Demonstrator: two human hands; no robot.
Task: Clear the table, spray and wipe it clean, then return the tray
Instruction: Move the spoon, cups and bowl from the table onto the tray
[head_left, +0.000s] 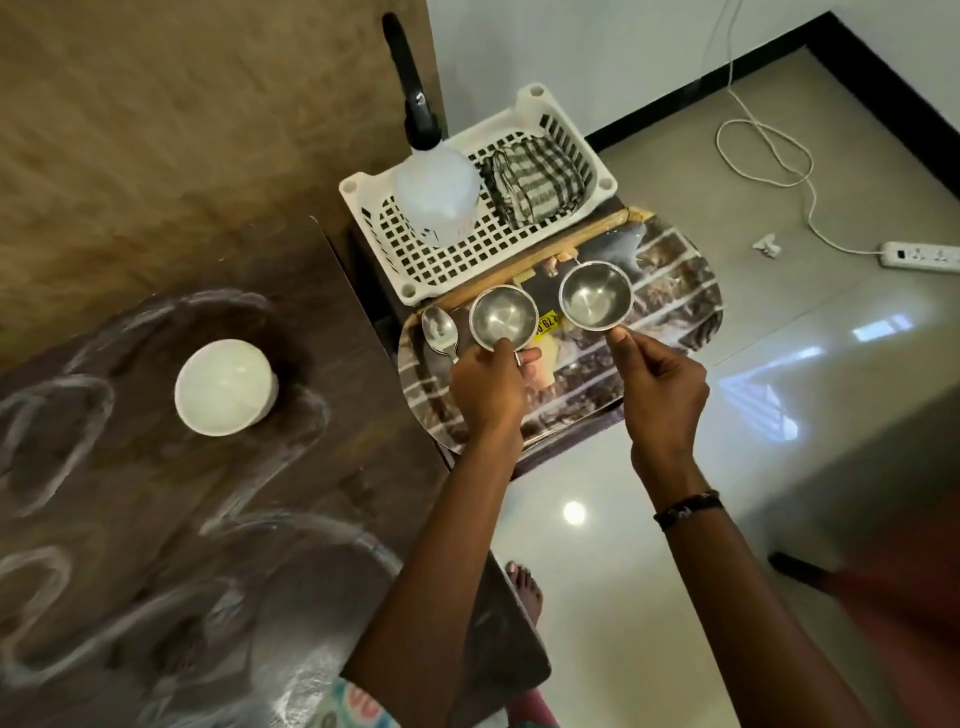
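My left hand (488, 387) pinched the near rim of a steel bowl (503, 317), thumb and fingers curled round its edge, and the same hand also held a spoon (440, 330), whose bowl lay just left of the steel bowl. My right hand (657, 379) gripped a second steel bowl (595, 295) by its near rim, fingertips curled on the edge. Both bowls stood upright and open, side by side but apart, over the tray (675, 291); I could not tell whether they touched it or hung just above it. The tray, printed with a picture and carrying a yellow sticker (548, 323), lay on a low stand to the right of the table (156, 519), its right end jutting out over the floor (779, 467).

Beyond the tray, on the far side, sat a white basket (524, 111). In it lay a spray bottle (436, 200) on its side, with its black trigger head pointing away from me, and to the right of that a folded checked cloth (535, 179).

On the table, well to the left of my hands, one white bowl (224, 385) stood alone. White smears (67, 415) looped across the dark tabletop around it and nearer to me.

On the floor at far right, a white cord (763, 156) ran to a power strip (919, 255).
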